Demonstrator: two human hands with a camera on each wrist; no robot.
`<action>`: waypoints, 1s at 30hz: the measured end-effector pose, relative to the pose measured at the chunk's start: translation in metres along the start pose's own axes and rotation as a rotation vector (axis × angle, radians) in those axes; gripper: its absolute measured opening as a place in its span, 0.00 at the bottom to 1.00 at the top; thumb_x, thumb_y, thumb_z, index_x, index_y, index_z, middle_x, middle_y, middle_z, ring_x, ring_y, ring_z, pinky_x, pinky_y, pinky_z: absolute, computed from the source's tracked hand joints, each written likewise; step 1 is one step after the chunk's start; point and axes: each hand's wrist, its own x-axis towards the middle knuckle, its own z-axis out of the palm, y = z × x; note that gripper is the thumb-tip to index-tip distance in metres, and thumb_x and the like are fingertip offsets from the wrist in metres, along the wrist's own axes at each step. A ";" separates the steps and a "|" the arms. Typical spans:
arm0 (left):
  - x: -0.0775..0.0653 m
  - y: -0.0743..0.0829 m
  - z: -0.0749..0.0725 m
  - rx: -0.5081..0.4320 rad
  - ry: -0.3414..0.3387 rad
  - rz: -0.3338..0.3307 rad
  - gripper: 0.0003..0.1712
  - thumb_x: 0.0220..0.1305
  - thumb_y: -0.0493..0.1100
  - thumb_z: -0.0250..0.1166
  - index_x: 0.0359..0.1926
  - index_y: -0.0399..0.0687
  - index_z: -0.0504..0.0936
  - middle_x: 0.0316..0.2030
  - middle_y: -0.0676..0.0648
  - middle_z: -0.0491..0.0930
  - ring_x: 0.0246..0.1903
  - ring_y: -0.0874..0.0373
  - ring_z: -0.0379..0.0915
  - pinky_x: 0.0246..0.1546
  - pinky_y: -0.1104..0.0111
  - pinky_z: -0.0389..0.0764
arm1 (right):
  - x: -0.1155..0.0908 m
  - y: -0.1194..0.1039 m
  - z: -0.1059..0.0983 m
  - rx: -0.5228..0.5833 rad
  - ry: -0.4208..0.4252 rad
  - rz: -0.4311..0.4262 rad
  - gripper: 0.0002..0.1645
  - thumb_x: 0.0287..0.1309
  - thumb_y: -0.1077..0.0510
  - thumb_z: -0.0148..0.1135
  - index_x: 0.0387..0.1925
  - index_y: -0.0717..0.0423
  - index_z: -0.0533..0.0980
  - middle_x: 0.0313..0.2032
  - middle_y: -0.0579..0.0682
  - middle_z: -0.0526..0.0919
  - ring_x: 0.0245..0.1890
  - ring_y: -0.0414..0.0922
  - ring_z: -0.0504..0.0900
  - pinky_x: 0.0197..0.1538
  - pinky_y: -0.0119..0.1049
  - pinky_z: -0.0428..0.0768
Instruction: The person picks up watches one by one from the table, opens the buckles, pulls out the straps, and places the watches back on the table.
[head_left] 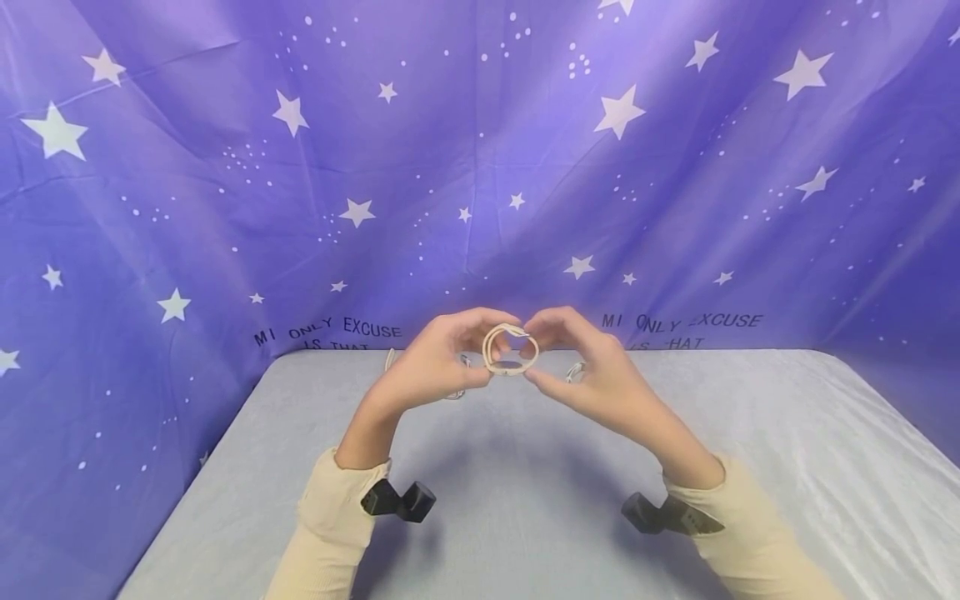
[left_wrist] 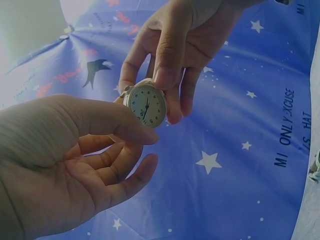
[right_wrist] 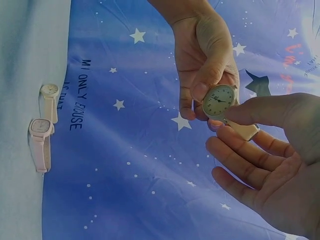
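Both hands hold up a round-faced wristwatch (head_left: 487,354) with a cream strap, its strap looped into a ring in the head view. In the left wrist view the pale dial (left_wrist: 146,106) with dark numerals faces the camera. My left hand (head_left: 427,358) pinches the watch's left side between thumb and fingers. From the other side, my right hand (head_left: 600,371) pinches it; in the right wrist view the right thumb lies by the case edge and the cream strap (right_wrist: 244,131) shows beneath.
Two more wristwatches stand on the grey-covered table (head_left: 510,517): a round cream one (right_wrist: 50,90) and a squarish pinkish one (right_wrist: 41,128). Behind the hands in the head view, other watches (head_left: 575,372) are partly hidden. A purple starry curtain (head_left: 465,150) hangs behind the table.
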 end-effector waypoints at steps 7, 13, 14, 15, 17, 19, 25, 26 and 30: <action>0.000 -0.001 0.000 -0.006 -0.005 0.010 0.33 0.52 0.25 0.65 0.61 0.43 0.80 0.48 0.40 0.86 0.44 0.54 0.84 0.47 0.55 0.84 | 0.000 -0.001 -0.001 0.056 -0.014 0.001 0.34 0.48 0.69 0.78 0.57 0.56 0.75 0.51 0.48 0.85 0.50 0.42 0.86 0.59 0.34 0.83; 0.000 0.000 0.000 -0.019 -0.011 0.013 0.32 0.52 0.24 0.64 0.60 0.43 0.80 0.45 0.40 0.85 0.44 0.45 0.84 0.44 0.61 0.84 | -0.001 -0.001 0.000 0.114 -0.008 0.003 0.27 0.51 0.66 0.77 0.53 0.55 0.77 0.48 0.47 0.85 0.47 0.40 0.85 0.58 0.33 0.83; 0.000 0.000 0.000 -0.024 -0.014 0.014 0.32 0.52 0.24 0.64 0.60 0.42 0.80 0.45 0.40 0.85 0.44 0.45 0.83 0.45 0.61 0.84 | 0.000 -0.001 0.000 0.120 -0.002 0.005 0.25 0.53 0.66 0.76 0.52 0.55 0.78 0.47 0.48 0.85 0.46 0.40 0.86 0.58 0.33 0.83; 0.000 0.000 0.000 -0.027 -0.016 0.014 0.32 0.52 0.24 0.64 0.60 0.43 0.80 0.45 0.41 0.85 0.44 0.45 0.83 0.45 0.61 0.84 | 0.000 -0.001 0.001 0.124 0.007 0.007 0.22 0.55 0.66 0.74 0.51 0.56 0.78 0.47 0.48 0.86 0.46 0.40 0.86 0.57 0.33 0.84; 0.000 0.000 0.001 -0.038 -0.022 0.017 0.32 0.52 0.24 0.64 0.60 0.42 0.80 0.44 0.41 0.85 0.44 0.45 0.83 0.45 0.60 0.84 | 0.000 0.000 0.002 0.128 0.034 0.017 0.18 0.59 0.67 0.71 0.50 0.57 0.79 0.46 0.49 0.86 0.44 0.39 0.86 0.55 0.32 0.85; 0.000 -0.001 0.001 -0.051 -0.028 0.020 0.32 0.52 0.24 0.64 0.60 0.43 0.80 0.43 0.43 0.85 0.43 0.47 0.84 0.44 0.61 0.84 | 0.001 0.001 0.002 0.131 0.067 0.028 0.16 0.59 0.68 0.70 0.49 0.59 0.79 0.44 0.50 0.86 0.43 0.38 0.86 0.53 0.31 0.85; 0.000 -0.001 -0.001 -0.139 -0.087 0.021 0.32 0.56 0.26 0.65 0.63 0.45 0.79 0.49 0.42 0.84 0.46 0.51 0.83 0.45 0.61 0.84 | 0.002 0.004 0.001 0.153 0.153 0.043 0.16 0.56 0.70 0.71 0.47 0.61 0.80 0.40 0.52 0.88 0.40 0.36 0.86 0.49 0.29 0.86; 0.000 -0.001 -0.001 -0.158 -0.099 0.021 0.31 0.57 0.27 0.66 0.64 0.45 0.78 0.51 0.42 0.84 0.47 0.51 0.83 0.47 0.61 0.84 | 0.002 0.004 0.000 0.156 0.162 0.041 0.15 0.56 0.70 0.71 0.46 0.60 0.81 0.39 0.52 0.88 0.40 0.37 0.87 0.49 0.29 0.86; -0.001 0.000 -0.001 -0.251 -0.120 -0.004 0.28 0.63 0.30 0.67 0.65 0.44 0.78 0.54 0.43 0.84 0.51 0.46 0.84 0.55 0.58 0.84 | 0.001 0.004 -0.002 0.156 0.194 0.032 0.14 0.56 0.70 0.71 0.44 0.60 0.82 0.37 0.51 0.88 0.38 0.36 0.86 0.48 0.29 0.86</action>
